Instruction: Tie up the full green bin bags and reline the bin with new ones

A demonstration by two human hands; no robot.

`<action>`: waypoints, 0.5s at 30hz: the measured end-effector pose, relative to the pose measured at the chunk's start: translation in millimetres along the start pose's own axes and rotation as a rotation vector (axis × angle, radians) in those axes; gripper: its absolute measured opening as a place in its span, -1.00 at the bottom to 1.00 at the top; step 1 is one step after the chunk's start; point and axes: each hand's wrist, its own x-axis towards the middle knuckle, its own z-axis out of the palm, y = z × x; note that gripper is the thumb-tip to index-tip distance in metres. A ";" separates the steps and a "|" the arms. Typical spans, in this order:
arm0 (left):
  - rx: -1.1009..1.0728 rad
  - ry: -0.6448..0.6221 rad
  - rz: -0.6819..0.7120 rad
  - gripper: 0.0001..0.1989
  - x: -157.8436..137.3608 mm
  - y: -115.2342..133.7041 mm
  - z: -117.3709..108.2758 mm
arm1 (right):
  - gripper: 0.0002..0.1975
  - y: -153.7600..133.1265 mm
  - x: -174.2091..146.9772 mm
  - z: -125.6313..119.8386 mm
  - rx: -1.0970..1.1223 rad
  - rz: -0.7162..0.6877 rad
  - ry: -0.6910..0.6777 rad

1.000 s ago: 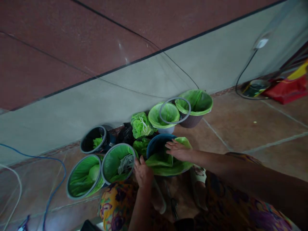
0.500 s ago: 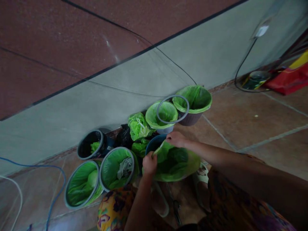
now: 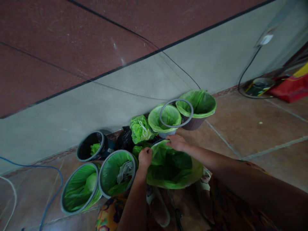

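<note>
A green plastic bag (image 3: 192,171) is spread over the mouth of a bin between my feet, its edge folded outward along the near side. My left hand (image 3: 145,157) is closed on the bag's edge at the left of the rim. At the far side of the rim, my right hand (image 3: 176,142) also grips the bag's edge. The inside of the bag looks dark, and the bin under it is almost wholly hidden. Just beyond my hands, a loose grey ring (image 3: 160,118) rests across two lined bins.
Against the wall stand a lined brown bin (image 3: 193,124), a lined pale bin (image 3: 166,134), a tied green bag (image 3: 139,130) and a dark bin (image 3: 103,141). Two ringed green-lined bins (image 3: 130,155) (image 3: 64,207) stand at left. A blue hose (image 3: 57,189) lies on the floor.
The bag's far edge, raised between my hands before, now lies down over the bin's far rim. My left hand has moved slightly left and up, and the blue rim is now mostly covered.
</note>
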 end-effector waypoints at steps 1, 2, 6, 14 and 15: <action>0.026 0.014 -0.014 -0.70 3.3 -1.4 0.9 | -0.72 1.5 3.1 1.4 -0.005 0.009 -0.006; 0.051 0.030 -0.029 -0.70 6.7 -3.1 2.3 | -0.75 3.0 6.2 2.8 -0.006 0.024 -0.011; 0.085 0.065 -0.054 -0.68 20.4 -11.0 10.2 | -0.73 8.7 18.8 7.3 0.037 0.083 0.008; -0.042 0.027 -0.121 -0.73 49.8 -20.9 21.9 | -0.66 21.9 45.5 19.4 0.072 0.197 0.016; -0.064 0.015 -0.138 -0.73 53.0 -22.0 23.4 | -0.66 23.9 48.1 20.5 0.083 0.206 0.013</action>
